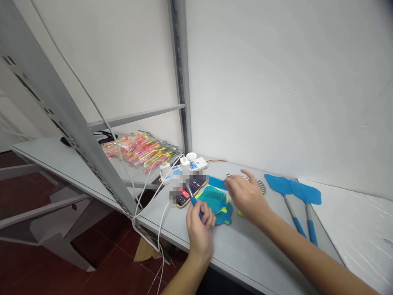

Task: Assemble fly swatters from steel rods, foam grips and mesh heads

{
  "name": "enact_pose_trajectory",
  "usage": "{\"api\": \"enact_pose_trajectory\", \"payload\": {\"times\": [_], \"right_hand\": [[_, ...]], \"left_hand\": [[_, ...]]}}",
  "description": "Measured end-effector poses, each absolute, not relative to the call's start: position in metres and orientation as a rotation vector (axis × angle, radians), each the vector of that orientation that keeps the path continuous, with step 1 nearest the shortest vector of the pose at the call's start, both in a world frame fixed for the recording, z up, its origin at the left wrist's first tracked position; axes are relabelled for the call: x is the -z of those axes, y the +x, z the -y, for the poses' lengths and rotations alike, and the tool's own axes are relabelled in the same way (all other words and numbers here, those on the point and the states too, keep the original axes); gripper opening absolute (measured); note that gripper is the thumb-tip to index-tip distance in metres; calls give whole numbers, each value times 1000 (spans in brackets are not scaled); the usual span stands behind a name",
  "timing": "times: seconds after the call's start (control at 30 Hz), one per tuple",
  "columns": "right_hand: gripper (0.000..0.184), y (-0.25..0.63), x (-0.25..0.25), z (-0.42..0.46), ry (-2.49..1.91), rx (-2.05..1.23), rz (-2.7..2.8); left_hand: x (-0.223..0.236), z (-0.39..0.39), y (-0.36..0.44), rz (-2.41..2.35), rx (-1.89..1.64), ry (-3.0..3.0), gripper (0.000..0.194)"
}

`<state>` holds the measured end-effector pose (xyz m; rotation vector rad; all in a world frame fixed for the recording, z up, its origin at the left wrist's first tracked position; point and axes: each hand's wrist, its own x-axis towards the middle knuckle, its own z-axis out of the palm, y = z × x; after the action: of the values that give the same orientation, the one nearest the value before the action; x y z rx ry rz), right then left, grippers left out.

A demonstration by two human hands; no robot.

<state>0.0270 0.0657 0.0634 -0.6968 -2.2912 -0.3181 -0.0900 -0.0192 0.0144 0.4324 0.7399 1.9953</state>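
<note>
My left hand is closed around a thin rod with a blue grip, near the front of the grey table. My right hand hovers with its fingers spread, blurred by motion, over a small pile of blue, green and yellow mesh swatter heads. Just behind my right hand lies a bundle of thin metal rods. A phone with a lit screen lies left of the pile.
Two assembled blue fly swatters lie to the right. A white power strip with chargers and cables sits by the wall. Packs of colourful toys lie on the left table. A slanted metal rack post stands left. Clear plastic sheets lie at right.
</note>
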Motion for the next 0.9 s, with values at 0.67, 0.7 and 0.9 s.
{"api": "enact_pose_trajectory", "payload": {"times": [0.67, 0.7, 0.9], "right_hand": [[17, 232, -61, -95, -920, -1624, 942], [23, 233, -58, -97, -920, -1606, 913], [42, 235, -37, -103, -978, -1414, 918]], "left_hand": [[15, -31, 14, -782, -916, 1332, 31], [14, -32, 14, -795, -893, 1340, 32], [9, -37, 18, -861, -748, 1372, 34]]}}
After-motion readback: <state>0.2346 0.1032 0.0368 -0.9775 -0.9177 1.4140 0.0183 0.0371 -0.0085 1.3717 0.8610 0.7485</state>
